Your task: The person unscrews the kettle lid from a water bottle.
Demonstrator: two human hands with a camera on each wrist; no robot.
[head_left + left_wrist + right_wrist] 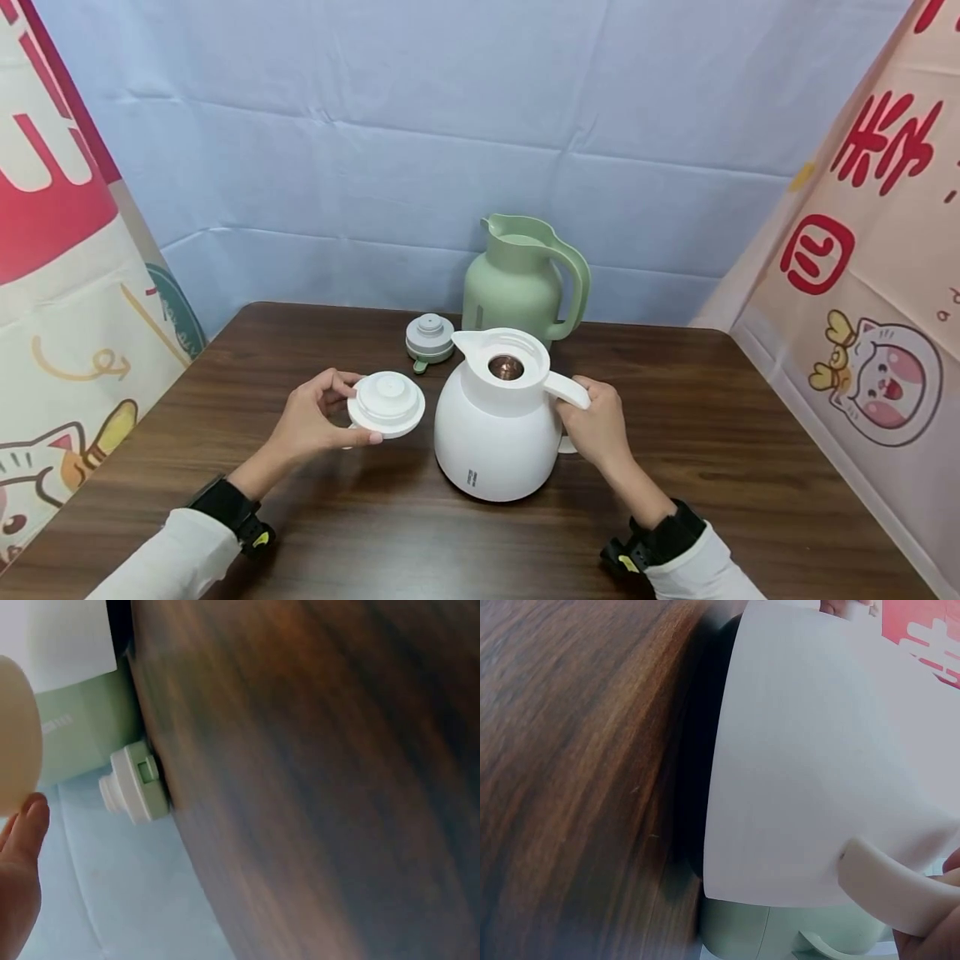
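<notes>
My left hand (318,421) pinches a round white lid (386,403) by its edge, thumb on the near side, to the left of a white thermal jug (491,433). In the left wrist view the lid (16,739) shows at the left edge above the fingers. The white jug stands upright on the table with its mouth uncovered and a coppery inside visible. My right hand (597,425) grips the jug's handle (567,389). In the right wrist view the jug's body (802,765) fills the middle, and fingers wrap the handle (892,889).
A green jug (517,279) stands behind the white one, its handle toward the right. Beside it on the left sits a grey-green lid (430,338) with a small green tab. The brown wooden table (720,467) meets a pale blue cloth backdrop (360,150); printed cloths hang at both sides.
</notes>
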